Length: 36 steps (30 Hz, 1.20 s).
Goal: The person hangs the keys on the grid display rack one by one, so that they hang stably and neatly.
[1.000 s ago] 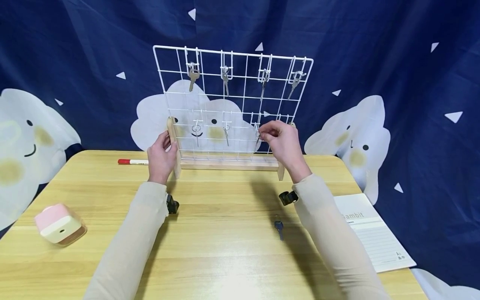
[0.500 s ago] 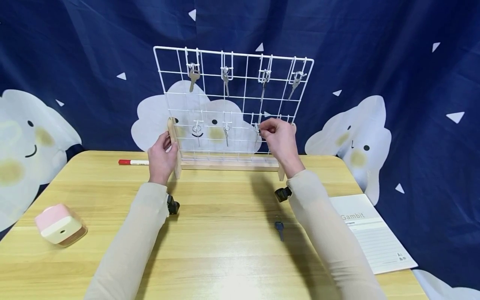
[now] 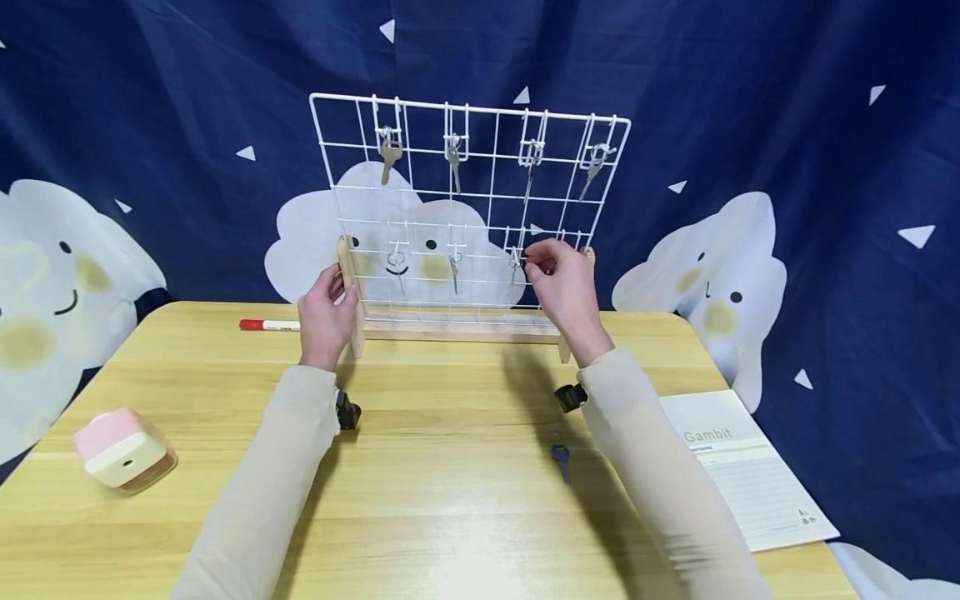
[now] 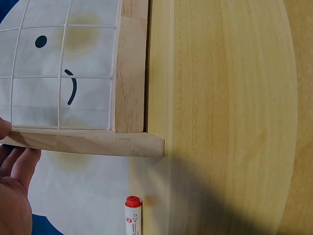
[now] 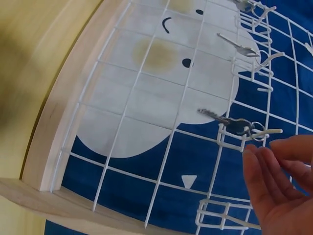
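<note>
The left hand (image 3: 326, 310) grips the left wooden post of the rack (image 3: 351, 292). The right hand (image 3: 564, 283), fingers loosely curled, is at a key (image 5: 230, 122) hanging on the rack's lower row; whether it pinches the key is unclear. In front of the rack lies a blue key (image 3: 559, 457), right of that a booklet (image 3: 742, 475); a marker (image 3: 268, 324) lies left of the rack.

Layout around the wire grid rack (image 3: 468, 212)

The rack stands at the table's (image 3: 450, 517) far edge. A marker (image 3: 268, 324) lies left of the rack's base, a boxy device (image 3: 123, 447) well left and nearer. A key (image 3: 561, 460) lies before the rack's right end; a booklet (image 3: 753, 475) lies right of it.
</note>
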Each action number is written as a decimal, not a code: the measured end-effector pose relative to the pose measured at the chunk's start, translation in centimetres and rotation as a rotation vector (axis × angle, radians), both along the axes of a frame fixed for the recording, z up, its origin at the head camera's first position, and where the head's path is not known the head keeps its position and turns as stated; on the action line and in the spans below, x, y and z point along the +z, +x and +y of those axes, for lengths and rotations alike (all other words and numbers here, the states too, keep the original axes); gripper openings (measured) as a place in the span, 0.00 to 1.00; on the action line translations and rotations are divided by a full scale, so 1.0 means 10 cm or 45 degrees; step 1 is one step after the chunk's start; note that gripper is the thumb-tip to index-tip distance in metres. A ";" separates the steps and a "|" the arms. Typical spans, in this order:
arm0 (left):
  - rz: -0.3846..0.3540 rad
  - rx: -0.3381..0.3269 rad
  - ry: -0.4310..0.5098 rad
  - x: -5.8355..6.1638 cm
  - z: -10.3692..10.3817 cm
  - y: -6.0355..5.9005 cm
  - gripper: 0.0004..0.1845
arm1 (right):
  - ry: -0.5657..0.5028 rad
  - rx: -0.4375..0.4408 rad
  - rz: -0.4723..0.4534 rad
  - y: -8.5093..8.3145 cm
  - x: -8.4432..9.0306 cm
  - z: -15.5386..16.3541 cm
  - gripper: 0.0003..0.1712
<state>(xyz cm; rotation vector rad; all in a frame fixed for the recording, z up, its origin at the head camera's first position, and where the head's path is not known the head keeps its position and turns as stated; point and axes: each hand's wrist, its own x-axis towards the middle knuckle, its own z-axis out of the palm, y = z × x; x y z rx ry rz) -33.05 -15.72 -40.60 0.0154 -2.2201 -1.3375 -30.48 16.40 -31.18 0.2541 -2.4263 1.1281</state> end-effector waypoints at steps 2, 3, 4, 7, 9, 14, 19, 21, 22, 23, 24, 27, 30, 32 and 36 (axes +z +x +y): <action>0.003 0.001 0.002 0.00 0.01 0.00 0.22 | -0.014 0.027 0.013 0.04 0.00 0.03 0.09; 0.008 0.001 0.001 -0.01 0.01 0.00 0.23 | -0.018 0.041 0.019 0.07 0.00 0.04 0.10; 0.013 0.001 0.004 -0.01 0.01 -0.01 0.23 | -0.022 0.054 0.023 0.09 0.00 0.06 0.10; 0.009 0.001 0.003 -0.01 0.02 -0.01 0.23 | -0.021 0.084 0.024 0.18 0.00 0.12 0.09; -0.001 -0.004 -0.001 -0.01 0.02 -0.01 0.23 | -0.016 0.106 0.014 0.24 -0.01 0.17 0.09; -0.035 -0.013 -0.002 0.00 0.01 0.00 0.24 | 0.061 0.191 -0.078 0.40 -0.04 0.30 0.08; -0.027 -0.016 0.001 0.00 0.00 -0.01 0.24 | 0.146 0.258 -0.175 0.54 -0.11 0.41 0.08; -0.019 -0.017 0.001 -0.01 0.00 -0.01 0.24 | 0.167 0.276 -0.207 0.58 -0.14 0.45 0.08; -0.015 -0.019 0.005 -0.01 0.00 -0.02 0.23 | 0.180 0.286 -0.220 0.60 -0.16 0.46 0.09; -0.008 -0.019 0.007 -0.01 0.01 -0.02 0.23 | 0.196 0.292 -0.233 0.62 -0.18 0.48 0.09; 0.000 -0.018 0.013 -0.01 0.01 -0.02 0.23 | 0.214 0.298 -0.243 0.64 -0.20 0.50 0.09; 0.019 0.002 0.025 0.00 0.01 -0.03 0.22 | 0.242 0.304 -0.272 0.69 -0.25 0.54 0.10; 0.034 0.035 0.047 0.02 0.02 -0.04 0.21 | 0.243 0.301 -0.322 0.74 -0.32 0.58 0.11; 0.034 0.052 0.050 0.02 0.03 -0.04 0.21 | 0.252 0.303 -0.365 0.77 -0.37 0.62 0.11; 0.017 0.065 0.036 0.02 0.05 -0.04 0.21 | 0.322 0.366 -0.432 0.84 -0.50 0.70 0.10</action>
